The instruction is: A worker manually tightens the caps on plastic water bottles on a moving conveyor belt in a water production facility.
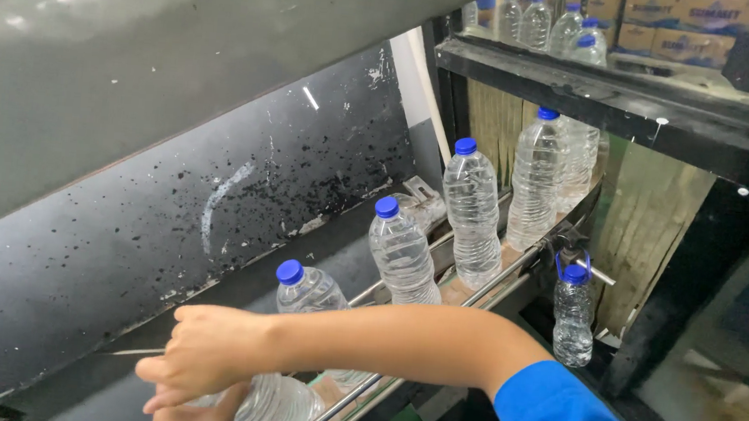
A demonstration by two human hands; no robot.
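- Surface: narrow conveyor [467,293] w/ metal guide rails, slopes up to the right; dark grey speckled machine panel [211,223] behind it.
- Room: black frame w/ glass [728,296] at right; cardboard boxes [679,29] at top.
- Count: 4 clear blue-capped bottles upright on belt in a row, 1 more hanging below the rail [574,314], approx. 5 more on upper level.
- Right hand [200,349] closed on a lying bottle [272,405] at belt's near end.
- Left hand [193,420] under it, touching same bottle; grip mostly hidden, can't tell.
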